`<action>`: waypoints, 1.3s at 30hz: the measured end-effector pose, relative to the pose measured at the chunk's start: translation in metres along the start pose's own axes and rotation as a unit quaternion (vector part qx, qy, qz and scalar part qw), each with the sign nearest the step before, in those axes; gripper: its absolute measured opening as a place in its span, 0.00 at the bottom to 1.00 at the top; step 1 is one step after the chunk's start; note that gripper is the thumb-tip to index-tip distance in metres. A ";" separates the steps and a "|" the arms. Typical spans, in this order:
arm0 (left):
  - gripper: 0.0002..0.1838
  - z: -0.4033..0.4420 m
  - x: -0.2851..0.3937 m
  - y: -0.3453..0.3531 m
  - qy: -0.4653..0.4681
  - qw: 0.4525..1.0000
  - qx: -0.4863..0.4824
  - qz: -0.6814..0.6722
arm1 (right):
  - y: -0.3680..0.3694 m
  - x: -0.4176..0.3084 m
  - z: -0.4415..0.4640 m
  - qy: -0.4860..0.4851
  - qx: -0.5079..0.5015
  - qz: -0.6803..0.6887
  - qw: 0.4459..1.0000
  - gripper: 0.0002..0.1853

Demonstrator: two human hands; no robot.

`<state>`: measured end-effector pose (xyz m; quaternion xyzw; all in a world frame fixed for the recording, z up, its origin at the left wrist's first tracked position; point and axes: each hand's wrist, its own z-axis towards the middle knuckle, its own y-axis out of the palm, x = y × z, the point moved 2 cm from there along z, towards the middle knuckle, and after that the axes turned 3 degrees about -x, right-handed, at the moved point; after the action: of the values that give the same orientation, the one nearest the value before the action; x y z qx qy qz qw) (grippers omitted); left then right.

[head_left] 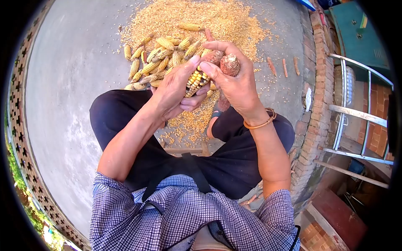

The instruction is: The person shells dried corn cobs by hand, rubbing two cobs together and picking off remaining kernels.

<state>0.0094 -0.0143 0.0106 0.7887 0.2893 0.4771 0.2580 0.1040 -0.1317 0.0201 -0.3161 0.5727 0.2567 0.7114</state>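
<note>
My left hand [171, 91] is closed round a partly shelled ear of corn [195, 83], whose yellow kernels show between the fingers. Close against it, my right hand [239, 88] grips a reddish bare corn cob [230, 65], with its thumb at the ear's upper end. A second reddish cob [214, 57] lies beside the first under the right fingers; how it is held is partly hidden. Beyond my hands is a pile of unshelled corn ears [161, 56]. Loose kernels [197, 16] spread widely behind that pile.
More kernels [180, 129] lie between my legs on the concrete floor [71, 83]. Several bare cobs [284, 67] lie to the right. A low brick edging [321, 83] and a metal frame [356, 111] stand further right; a perforated wall [19, 104] runs along the left.
</note>
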 end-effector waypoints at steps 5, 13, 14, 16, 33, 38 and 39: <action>0.26 0.000 -0.002 0.004 -0.041 0.998 -0.012 -0.046 | -0.005 0.005 -0.004 0.196 0.045 0.097 0.975 0.20; 0.27 -0.001 0.003 0.005 -0.030 0.999 0.013 -0.027 | -0.002 0.004 -0.005 0.082 0.039 0.063 0.994 0.20; 0.28 -0.003 0.001 0.006 -0.027 0.999 0.021 -0.015 | 0.000 0.002 -0.005 0.083 0.045 0.048 0.994 0.20; 0.29 -0.004 -0.001 0.007 -0.021 0.999 0.037 0.009 | -0.002 0.000 -0.004 0.104 0.047 0.033 0.993 0.19; 0.35 -0.001 0.005 0.003 -0.034 0.997 -0.022 -0.065 | -0.010 -0.009 -0.004 0.090 0.001 0.165 0.982 0.18; 0.33 -0.001 0.004 0.008 -0.003 0.999 0.009 -0.039 | -0.013 -0.006 -0.003 0.117 0.044 0.181 0.976 0.16; 0.32 0.000 0.002 0.002 -0.001 1.000 0.000 -0.022 | -0.012 -0.007 -0.003 0.123 0.051 0.176 0.975 0.16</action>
<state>0.0109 -0.0141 0.0134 0.7827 0.3064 0.4703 0.2691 0.1096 -0.1419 0.0282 -0.2032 0.7151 0.3072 0.5942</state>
